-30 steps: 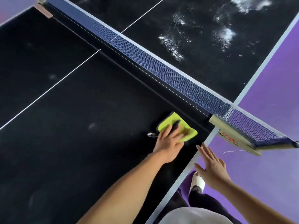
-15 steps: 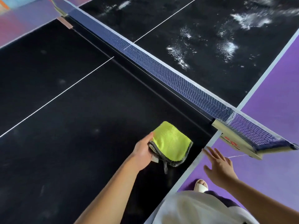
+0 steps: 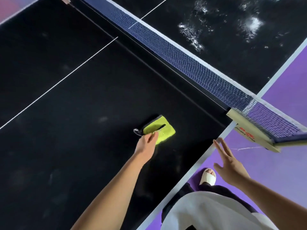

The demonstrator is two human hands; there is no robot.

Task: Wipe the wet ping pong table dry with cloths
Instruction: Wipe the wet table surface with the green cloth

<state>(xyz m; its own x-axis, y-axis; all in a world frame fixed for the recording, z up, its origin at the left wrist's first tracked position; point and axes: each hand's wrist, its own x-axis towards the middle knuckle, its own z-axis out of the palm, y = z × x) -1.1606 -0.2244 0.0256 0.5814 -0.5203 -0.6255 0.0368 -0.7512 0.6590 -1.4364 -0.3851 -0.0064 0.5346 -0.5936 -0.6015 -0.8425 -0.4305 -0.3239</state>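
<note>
The black table (image 3: 69, 123) fills the left side, its near half dull. The left hand (image 3: 147, 144) reaches to the near edge of a folded yellow cloth (image 3: 160, 131) lying flat on it; whether the fingers pinch it cannot be told. The right hand (image 3: 230, 165) hovers spread over the table's edge. The net (image 3: 191, 61) crosses beyond, with water patches (image 3: 191, 36) behind it.

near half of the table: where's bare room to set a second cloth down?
Bare: the near half between the white centre line and the yellow cloth, and left of the left hand. Crowded: the cloth's corner by the net; beyond it, water patches.
</note>
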